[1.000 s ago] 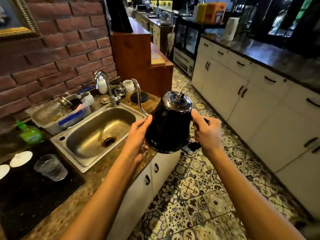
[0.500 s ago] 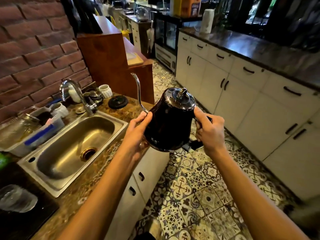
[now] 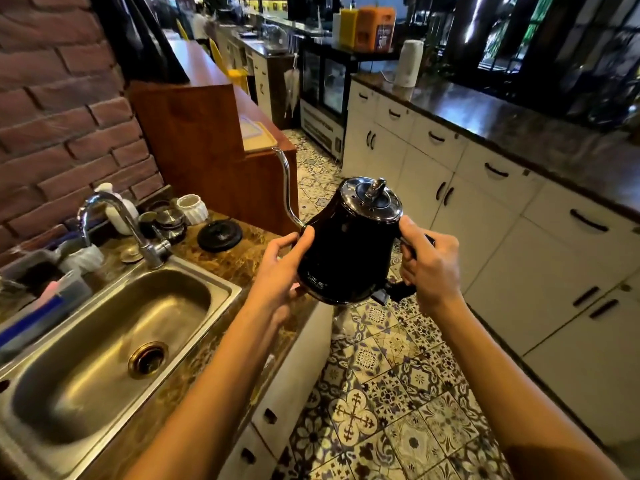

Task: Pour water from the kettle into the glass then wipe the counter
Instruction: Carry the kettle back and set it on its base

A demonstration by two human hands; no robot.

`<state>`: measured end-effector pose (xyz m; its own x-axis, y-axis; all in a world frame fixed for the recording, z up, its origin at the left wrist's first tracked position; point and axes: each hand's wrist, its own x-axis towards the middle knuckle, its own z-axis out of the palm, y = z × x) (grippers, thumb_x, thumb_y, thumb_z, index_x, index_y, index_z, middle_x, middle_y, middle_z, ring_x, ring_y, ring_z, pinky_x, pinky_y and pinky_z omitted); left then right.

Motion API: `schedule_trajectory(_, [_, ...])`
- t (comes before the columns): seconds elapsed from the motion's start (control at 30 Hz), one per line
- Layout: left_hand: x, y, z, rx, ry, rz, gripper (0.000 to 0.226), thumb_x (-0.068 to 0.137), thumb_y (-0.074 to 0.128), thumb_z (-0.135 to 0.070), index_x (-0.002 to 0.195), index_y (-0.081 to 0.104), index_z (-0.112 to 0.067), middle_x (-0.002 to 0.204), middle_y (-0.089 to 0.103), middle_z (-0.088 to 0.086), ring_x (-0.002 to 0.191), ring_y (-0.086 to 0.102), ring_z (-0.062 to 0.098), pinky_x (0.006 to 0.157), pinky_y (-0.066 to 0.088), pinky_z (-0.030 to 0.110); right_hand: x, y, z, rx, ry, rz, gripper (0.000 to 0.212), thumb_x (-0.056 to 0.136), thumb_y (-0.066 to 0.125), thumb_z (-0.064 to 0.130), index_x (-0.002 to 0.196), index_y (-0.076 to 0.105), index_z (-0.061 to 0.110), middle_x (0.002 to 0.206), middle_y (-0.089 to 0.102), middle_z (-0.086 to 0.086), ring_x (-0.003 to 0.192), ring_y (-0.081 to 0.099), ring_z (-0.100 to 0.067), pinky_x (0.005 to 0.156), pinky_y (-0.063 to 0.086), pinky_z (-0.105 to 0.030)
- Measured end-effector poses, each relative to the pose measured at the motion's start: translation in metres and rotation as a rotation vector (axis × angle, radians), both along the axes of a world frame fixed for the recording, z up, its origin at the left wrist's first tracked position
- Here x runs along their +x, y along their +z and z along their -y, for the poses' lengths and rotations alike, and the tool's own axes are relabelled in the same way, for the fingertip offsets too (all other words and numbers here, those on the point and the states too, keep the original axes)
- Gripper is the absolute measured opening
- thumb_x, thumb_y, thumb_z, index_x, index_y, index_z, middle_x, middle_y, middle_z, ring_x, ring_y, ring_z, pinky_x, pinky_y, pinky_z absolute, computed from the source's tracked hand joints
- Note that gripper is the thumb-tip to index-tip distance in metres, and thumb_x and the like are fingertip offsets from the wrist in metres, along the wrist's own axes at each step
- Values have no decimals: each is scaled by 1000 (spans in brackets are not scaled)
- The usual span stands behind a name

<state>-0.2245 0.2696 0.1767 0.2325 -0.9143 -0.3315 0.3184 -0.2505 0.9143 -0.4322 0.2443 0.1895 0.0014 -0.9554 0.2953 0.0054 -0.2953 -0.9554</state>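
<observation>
A black gooseneck kettle [image 3: 349, 251] with a chrome lid is held upright in the air, just off the right end of the marble counter [image 3: 239, 268]. My right hand [image 3: 429, 268] grips its black handle. My left hand [image 3: 282, 268] cups the kettle's body below the thin spout, which points up and to the left. The kettle's round black base [image 3: 219, 235] lies on the counter beside the tap. No glass is in view.
A steel sink [image 3: 114, 337] with a chrome tap [image 3: 138, 230] fills the counter's left part. Cups and jars crowd the brick wall behind the tap. A wooden cabinet [image 3: 197, 143] stands behind the base. White cabinets line the right across a patterned tile floor.
The view has swung right, so the glass and black mat at the left have gone out of frame. Both hands have kept hold of the kettle, which now sits a little more upright.
</observation>
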Motion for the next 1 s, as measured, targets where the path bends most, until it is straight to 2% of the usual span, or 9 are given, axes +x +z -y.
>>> schedule_trajectory(0.17, [10,3,35,-4,15,-17,57,81,78,-54,128,62,-26,117,73,-3,100,69,20,74,56,34,10,2,37,-6,2,-7,66,99,60,38,55,42,-8,49,35,-9,40,29,-19,43,24,-32])
schedule_trajectory(0.37, [12,-3,66,13,16,-48,56,82,78,-50,129,61,-24,117,73,-1,107,67,22,91,57,42,12,-3,69,1,13,-18,68,98,60,40,56,42,-10,47,36,-8,40,30,-21,44,25,-34])
schedule_trajectory(0.47, [10,-11,78,28,30,-53,66,73,82,-54,129,62,-25,120,72,-1,111,66,23,98,56,47,10,-10,85,7,25,-31,65,101,58,36,56,44,-8,47,37,-6,41,30,-22,44,26,-32])
schedule_trajectory(0.63, [-1,-23,102,41,49,-49,81,61,83,-59,131,62,-25,123,70,-1,115,65,26,96,56,47,-1,-20,115,30,62,-37,56,102,58,33,56,53,0,46,38,-4,40,31,-20,44,27,-28])
schedule_trajectory(0.73, [-13,-26,120,49,106,-61,73,67,83,-54,130,62,-24,120,70,-2,114,64,24,102,53,49,-12,-24,141,38,98,-40,57,101,59,35,55,53,3,46,38,-3,41,30,-20,45,26,-31])
schedule_trajectory(0.83, [-27,-30,142,54,179,-76,55,82,80,-48,127,63,-23,119,71,-2,115,64,24,104,50,49,-23,-25,170,36,151,-44,63,101,59,36,54,46,-4,46,36,-2,42,29,-21,45,24,-35])
schedule_trajectory(1.0, [-53,-33,175,55,273,-114,43,86,77,-46,121,64,-26,118,70,-5,118,62,24,109,48,53,-44,-20,220,26,251,-62,66,102,60,34,57,39,-10,46,35,-1,42,28,-21,47,22,-38])
